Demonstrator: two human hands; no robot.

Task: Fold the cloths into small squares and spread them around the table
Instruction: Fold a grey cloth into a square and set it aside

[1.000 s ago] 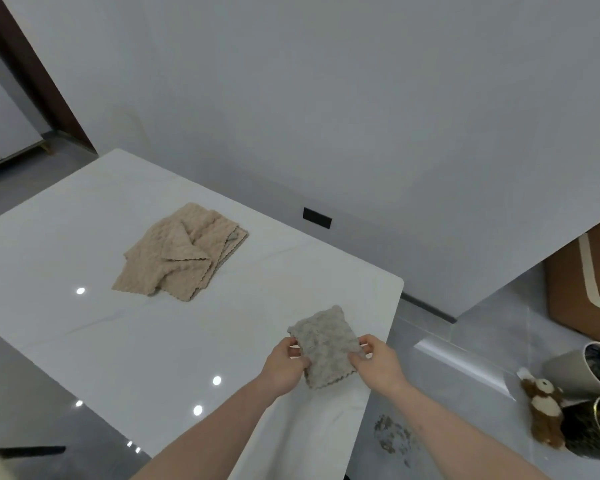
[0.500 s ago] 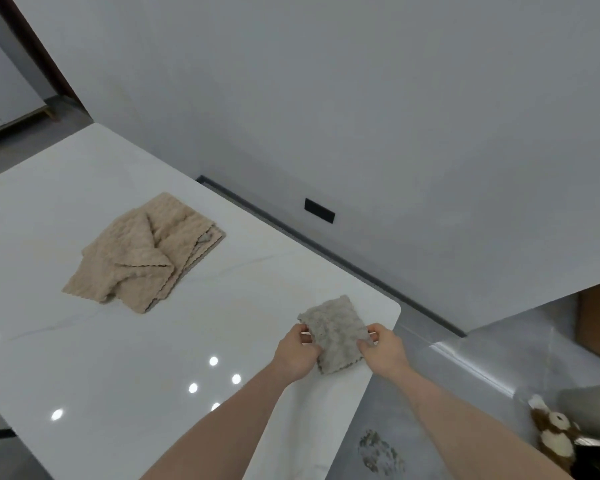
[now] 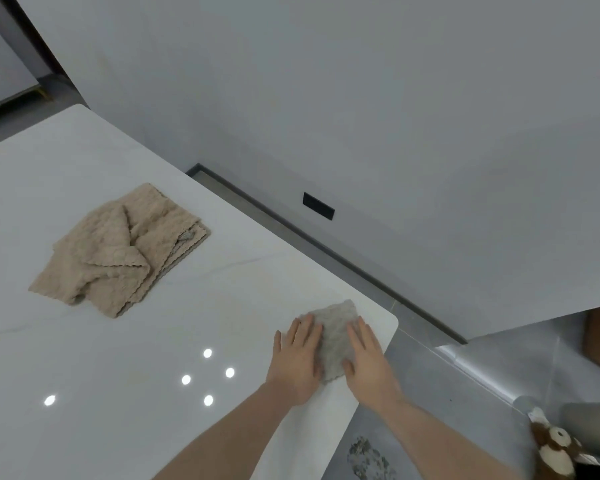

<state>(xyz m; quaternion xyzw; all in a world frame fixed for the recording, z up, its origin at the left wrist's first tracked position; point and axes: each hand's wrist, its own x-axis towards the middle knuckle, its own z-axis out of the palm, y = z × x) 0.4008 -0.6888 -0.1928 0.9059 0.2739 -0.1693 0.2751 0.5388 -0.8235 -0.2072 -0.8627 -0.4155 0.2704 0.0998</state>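
Pressed grey cloth flat near desk corner, left hand and right hand, fingers straight, slightly spread. Beige cloths well apart.

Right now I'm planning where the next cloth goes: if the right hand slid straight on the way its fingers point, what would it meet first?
Probably nothing: beyond the right hand lies only bare table, then its far edge.
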